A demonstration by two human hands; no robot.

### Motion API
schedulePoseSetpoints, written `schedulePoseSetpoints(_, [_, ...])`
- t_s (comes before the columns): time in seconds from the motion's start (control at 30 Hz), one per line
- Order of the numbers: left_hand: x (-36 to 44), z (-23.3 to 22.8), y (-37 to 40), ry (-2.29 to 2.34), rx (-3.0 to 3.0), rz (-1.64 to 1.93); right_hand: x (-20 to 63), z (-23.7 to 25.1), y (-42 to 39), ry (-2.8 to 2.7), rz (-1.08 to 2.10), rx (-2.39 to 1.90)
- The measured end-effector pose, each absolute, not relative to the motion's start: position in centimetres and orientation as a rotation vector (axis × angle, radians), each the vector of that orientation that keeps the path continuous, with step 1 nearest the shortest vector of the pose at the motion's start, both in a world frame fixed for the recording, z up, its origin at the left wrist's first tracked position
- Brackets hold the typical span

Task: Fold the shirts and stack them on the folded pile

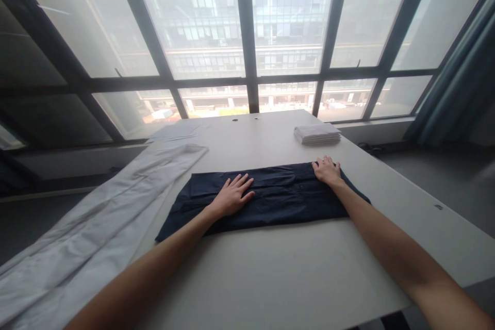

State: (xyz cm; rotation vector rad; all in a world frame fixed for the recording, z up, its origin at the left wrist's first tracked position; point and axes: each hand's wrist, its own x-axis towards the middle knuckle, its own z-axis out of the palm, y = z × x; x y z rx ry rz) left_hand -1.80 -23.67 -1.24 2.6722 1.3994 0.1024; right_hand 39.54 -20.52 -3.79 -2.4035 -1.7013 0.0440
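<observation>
A dark navy garment (282, 201) lies folded into a long flat strip across the white table (294, 273). My left hand (232, 196) rests flat on its middle-left part, fingers spread. My right hand (327, 170) presses flat on the garment's far right end, fingers apart. Neither hand grips anything.
A long white cloth (96, 237) drapes over the table's left edge. A stack of folded white cloths (317, 133) sits at the far right of the table. Another pale cloth (176, 131) lies at the far left corner. Large windows (247, 36) stand behind; a curtain (460, 87) hangs at right.
</observation>
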Motion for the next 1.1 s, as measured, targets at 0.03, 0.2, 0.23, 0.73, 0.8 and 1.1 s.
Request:
schedulePoseSetpoints(0.03, [-1.8,-1.2,-23.7,1.398,2.672,0.101,39.5,-3.8,-20.5,-1.704,0.048,-2.409])
schedulePoseSetpoints(0.2, [-1.7,-1.2,-23.8,1.400,2.671,0.101,39.5,-3.9,-20.5,-1.698,0.035,-2.398])
schedulePoseSetpoints(0.23, [-1.7,-1.2,-23.8,1.401,2.670,0.100,39.5,-3.9,-20.5,-1.697,0.031,-2.397])
schedulePoseSetpoints(0.73, [2.5,2.3,-29.2,0.838,2.947,0.302,39.6,-3.9,-20.5,-1.705,0.022,-2.410])
schedulePoseSetpoints(0.8, [3.4,2.0,-30.7,0.599,2.921,0.205,39.5,-3.9,-20.6,-1.700,0.031,-2.411])
schedulePoseSetpoints(1.1, [3.5,0.5,-31.4,0.487,2.832,0.015,39.5,-3.7,-20.9,-1.703,0.022,-2.408])
